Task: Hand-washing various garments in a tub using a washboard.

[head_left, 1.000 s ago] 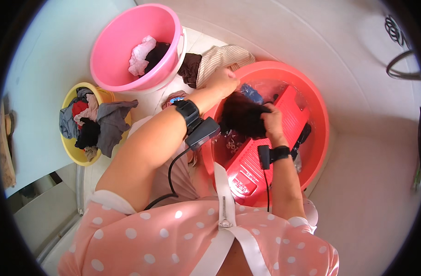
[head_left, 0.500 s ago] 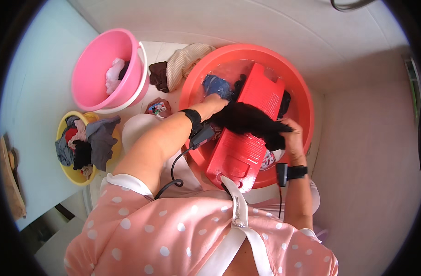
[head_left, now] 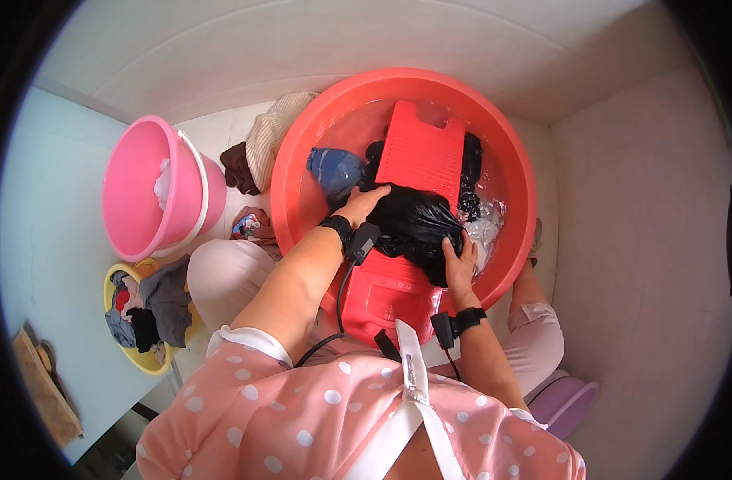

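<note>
I see both of my hands pressed on a wet, shiny black garment that lies bunched across the middle of a red ribbed plastic washboard, which leans from my near side up into a large round red plastic basin holding shallow water. My left hand rests on the garment's left edge with the fingers curled over the cloth, holding it down; my right hand sits on its near right edge, fingers spread fairly wide and flat against the fabric, pressing more than gripping. As I judge it, the scrubbing of this piece is in mid-course: it is soaked and on the board, yet not wrung or lifted out. More laundry waits in the water: a blue cloth just left of the board, dark and pale pieces on the right. Left of the basin stands a pink plastic bucket with something white inside, and nearer to me a small yellow tub heaped with mixed dark and red clothes, apparently not yet washed. A striped beige cloth and a brown one lie on the floor between bucket and basin, so I reckon much of the washing remains
</note>
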`<state>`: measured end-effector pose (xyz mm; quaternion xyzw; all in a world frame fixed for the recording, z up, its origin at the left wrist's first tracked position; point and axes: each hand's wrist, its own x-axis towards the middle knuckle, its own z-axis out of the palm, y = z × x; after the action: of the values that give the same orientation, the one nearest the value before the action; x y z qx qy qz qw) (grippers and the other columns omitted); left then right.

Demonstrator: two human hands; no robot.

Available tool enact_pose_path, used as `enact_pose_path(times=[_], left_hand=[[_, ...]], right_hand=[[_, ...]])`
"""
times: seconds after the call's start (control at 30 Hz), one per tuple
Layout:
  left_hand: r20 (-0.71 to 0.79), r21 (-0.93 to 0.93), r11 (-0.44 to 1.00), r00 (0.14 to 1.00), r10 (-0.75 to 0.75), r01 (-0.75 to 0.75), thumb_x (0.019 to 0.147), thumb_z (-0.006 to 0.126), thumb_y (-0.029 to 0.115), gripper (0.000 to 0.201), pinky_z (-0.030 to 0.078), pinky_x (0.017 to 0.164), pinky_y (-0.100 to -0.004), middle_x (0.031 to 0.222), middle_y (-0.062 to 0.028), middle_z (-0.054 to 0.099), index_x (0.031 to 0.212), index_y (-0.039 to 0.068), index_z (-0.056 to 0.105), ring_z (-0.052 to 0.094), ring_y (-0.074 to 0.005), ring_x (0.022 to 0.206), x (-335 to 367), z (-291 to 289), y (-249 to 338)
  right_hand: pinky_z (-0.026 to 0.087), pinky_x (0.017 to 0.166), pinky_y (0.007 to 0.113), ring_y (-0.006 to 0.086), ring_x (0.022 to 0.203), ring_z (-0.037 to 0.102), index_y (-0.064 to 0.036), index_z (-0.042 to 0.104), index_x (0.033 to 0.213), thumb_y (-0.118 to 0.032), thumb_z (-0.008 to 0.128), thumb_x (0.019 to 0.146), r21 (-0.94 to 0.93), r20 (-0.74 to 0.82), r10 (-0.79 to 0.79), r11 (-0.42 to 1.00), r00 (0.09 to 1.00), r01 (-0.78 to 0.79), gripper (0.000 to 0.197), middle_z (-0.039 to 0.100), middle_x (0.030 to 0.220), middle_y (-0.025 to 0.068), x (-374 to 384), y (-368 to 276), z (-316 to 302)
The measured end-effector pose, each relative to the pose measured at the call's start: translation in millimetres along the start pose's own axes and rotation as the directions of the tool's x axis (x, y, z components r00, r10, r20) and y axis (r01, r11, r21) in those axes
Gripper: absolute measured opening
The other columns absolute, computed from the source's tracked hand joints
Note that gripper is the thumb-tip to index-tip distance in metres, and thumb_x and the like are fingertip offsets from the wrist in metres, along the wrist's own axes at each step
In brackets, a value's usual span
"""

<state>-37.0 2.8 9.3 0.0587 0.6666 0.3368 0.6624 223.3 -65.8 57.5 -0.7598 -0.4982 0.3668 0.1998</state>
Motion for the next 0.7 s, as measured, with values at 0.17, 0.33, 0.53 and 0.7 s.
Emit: enact_pose_path(times=[0.17, 0.33, 0.53, 0.7], left_hand=[[-0.100, 0.482, 0.763, 0.838, 0.536, -0.431, 0.078, 0.066, 0.013, 0.066, 0.046, 0.105, -0.0420, 0.134, -0.0238, 0.059, 0.142, 0.003, 0.050, 0.056, -0.0368, 0.125, 13, -2, 1], [0.437, 0.602, 0.059, 0.391, 0.810, -0.796, 0.082, 0.070, 0.035, 0.052, 0.046, 0.083, -0.0500, 0.100, -0.0147, 0.063, 0.127, 0.011, 0.061, 0.057, -0.0376, 0.095, -81, 24, -32], [0.727, 0.608, -0.231, 0.414, 0.548, -0.760, 0.083, 0.072, 0.032, 0.050, 0.040, 0.080, -0.0445, 0.098, -0.0088, 0.057, 0.128, 0.014, 0.059, 0.052, -0.0298, 0.093, -111, -6, -83], [0.764, 0.568, -0.335, 0.331, 0.554, -0.752, 0.078, 0.075, 0.024, 0.037, 0.048, 0.074, -0.0431, 0.092, -0.0073, 0.058, 0.111, 0.014, 0.061, 0.057, -0.0286, 0.088, -47, 9, -58]], right_hand=[[0.023, 0.120, 0.047, 0.0478, 0.144, 0.029, -0.0166, 0.047, 0.148, -0.057, 0.051, 0.097, 0.068, 0.019, -0.094, 0.993, 0.995, 0.092, 0.065, 0.026, 0.156, 0.0331, 19, -30, 27], [0.036, 0.108, 0.051, 0.0467, 0.128, 0.044, -0.0094, 0.063, 0.130, -0.040, 0.055, 0.097, -0.202, 0.025, -0.488, 0.852, 0.873, 0.482, 0.045, 0.045, 0.144, 0.0266, 5, -3, 27], [0.043, 0.088, 0.056, 0.0443, 0.109, 0.048, -0.0132, 0.067, 0.119, -0.020, 0.072, 0.080, -0.329, 0.227, -0.628, 0.670, 0.745, 0.665, 0.040, 0.053, 0.130, 0.0178, -36, -5, 27], [0.050, 0.073, 0.052, 0.0396, 0.091, 0.056, -0.0095, 0.066, 0.100, -0.018, 0.071, 0.078, -0.373, 0.350, -0.635, 0.580, 0.689, 0.724, 0.024, 0.058, 0.101, 0.0155, 22, -10, 36]])
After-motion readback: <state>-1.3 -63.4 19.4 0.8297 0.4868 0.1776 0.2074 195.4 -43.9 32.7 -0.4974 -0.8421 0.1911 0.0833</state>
